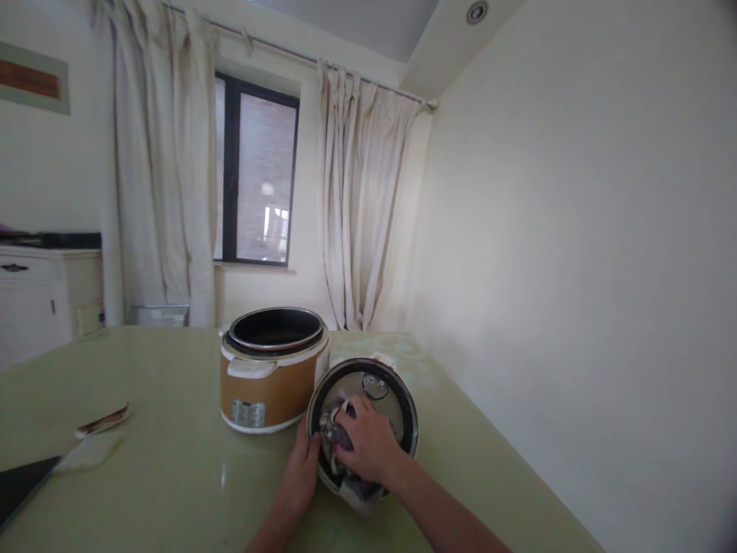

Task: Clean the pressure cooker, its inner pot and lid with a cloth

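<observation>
Okay so, closest to the person is the left hand [302, 468], thumb over the near-left rim of a round lid [351, 385], fingers mostly out of sight behind it, so the grip looks closed on that edge. The right hand [365, 438] is curled over a bunched-up cloth [339, 432], fingers bent well in, pressing it against the lid's inner face. The cloth is mottled grey and whitish, kinda rumpled, and a fold of it hangs over the bottom rim. The lid itself is tilted up with its inside toward the person: dull grey metal plate, thick black ring around it, thin shiny edge, plus a small round fitting up top with a couple of bright dots. Can't tell if its lower edge touches the green, glossy table [173, 491]. Off to the left lie a dark flat thing [23, 488], a pale see-through piece [89, 452] and a narrow brownish strip [102, 422]. Just beyond the lid and to its left sits the cooker [273, 393], upright and open, orange-brown with white trim and a label on its side, dark pot [276, 329] inside. Way back there's a white cabinet [34, 299], long cream curtains [164, 153] and a dark-framed window [265, 177] between them.
</observation>
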Demonstrator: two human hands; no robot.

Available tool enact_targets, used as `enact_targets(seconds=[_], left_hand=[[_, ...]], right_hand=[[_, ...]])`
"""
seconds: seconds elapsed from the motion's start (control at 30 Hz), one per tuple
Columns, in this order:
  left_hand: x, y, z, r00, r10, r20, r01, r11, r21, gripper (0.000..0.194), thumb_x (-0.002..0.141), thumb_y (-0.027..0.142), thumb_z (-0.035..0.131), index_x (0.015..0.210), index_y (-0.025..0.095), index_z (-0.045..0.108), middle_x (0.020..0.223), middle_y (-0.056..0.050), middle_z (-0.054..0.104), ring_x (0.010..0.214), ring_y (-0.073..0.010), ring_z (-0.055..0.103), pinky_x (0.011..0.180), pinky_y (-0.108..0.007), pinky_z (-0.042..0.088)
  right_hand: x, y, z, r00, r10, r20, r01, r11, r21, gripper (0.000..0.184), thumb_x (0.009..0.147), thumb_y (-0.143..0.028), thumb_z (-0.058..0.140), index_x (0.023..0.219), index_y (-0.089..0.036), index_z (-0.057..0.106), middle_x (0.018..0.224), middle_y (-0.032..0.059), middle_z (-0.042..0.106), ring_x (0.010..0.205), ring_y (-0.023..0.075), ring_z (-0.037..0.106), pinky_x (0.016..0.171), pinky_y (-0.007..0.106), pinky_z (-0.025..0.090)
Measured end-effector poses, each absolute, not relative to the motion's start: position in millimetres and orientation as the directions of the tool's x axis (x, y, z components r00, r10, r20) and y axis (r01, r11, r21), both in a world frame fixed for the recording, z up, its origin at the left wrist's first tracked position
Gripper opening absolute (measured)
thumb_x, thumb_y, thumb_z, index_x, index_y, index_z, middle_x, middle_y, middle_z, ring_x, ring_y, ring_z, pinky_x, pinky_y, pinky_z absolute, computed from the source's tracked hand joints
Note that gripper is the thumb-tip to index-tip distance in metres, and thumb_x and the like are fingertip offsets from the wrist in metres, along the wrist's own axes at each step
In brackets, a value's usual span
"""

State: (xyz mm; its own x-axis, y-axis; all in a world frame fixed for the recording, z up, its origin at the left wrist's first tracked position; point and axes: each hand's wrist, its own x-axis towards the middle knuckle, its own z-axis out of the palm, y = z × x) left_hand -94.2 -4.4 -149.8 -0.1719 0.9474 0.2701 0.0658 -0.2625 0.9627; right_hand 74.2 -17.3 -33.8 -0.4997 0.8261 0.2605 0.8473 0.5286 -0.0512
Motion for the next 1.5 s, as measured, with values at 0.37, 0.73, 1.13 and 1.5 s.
enact_targets(seconds=[0.37,0.73,1.13,1.5], left_hand=[[-97,-5,-153,-0.206,0.948,0.244,0.108,-0.225,0.968,0.063,0.104,0.047,0.041,0.161,0.021,0.040,0.157,-0.011,0.057,0.154,-0.0260,0.044,0.131,-0.046,0.027],[-96,-6,-158,-0.206,0.938,0.279,0.118,-0.259,0.959,0.067,0.102,0.051,0.043,0.162,0.021,0.039,0.164,-0.010,0.049,0.158,-0.0263,0.036,0.133,-0.044,0.023],[-96,-4,-157,-0.192,0.946,0.261,0.110,-0.243,0.964,0.065,0.102,0.051,0.047,0.160,0.021,0.042,0.163,-0.011,0.050,0.157,-0.0271,0.038,0.132,-0.044,0.026],[-93,-8,-152,-0.199,0.943,0.266,0.093,-0.252,0.963,0.061,0.105,0.048,0.039,0.159,0.019,0.042,0.162,-0.012,0.051,0.157,-0.0267,0.039,0.132,-0.045,0.024]], right_hand=[[94,-16,-44,-0.318,0.882,0.348,0.931,0.359,-0.058,0.067,0.089,-0.038,0.066,0.152,-0.028,0.045,0.145,0.0132,0.056,0.132,0.0363,0.052,0.104,0.049,0.052],[66,12,-26,-0.210,0.897,0.389,0.961,0.262,-0.085,0.050,0.095,-0.041,0.061,0.145,-0.035,0.057,0.142,0.0135,0.054,0.129,0.0375,0.052,0.090,0.045,0.056],[59,19,-19,-0.360,0.863,0.353,0.886,0.435,-0.159,0.047,0.092,-0.050,0.066,0.137,-0.038,0.064,0.137,0.0079,0.055,0.125,0.0303,0.054,0.094,0.040,0.053],[90,-4,-24,-0.647,0.741,0.178,0.735,0.669,-0.111,0.060,0.084,-0.062,0.074,0.137,-0.039,0.065,0.141,0.0072,0.055,0.130,0.0323,0.054,0.102,0.046,0.053]])
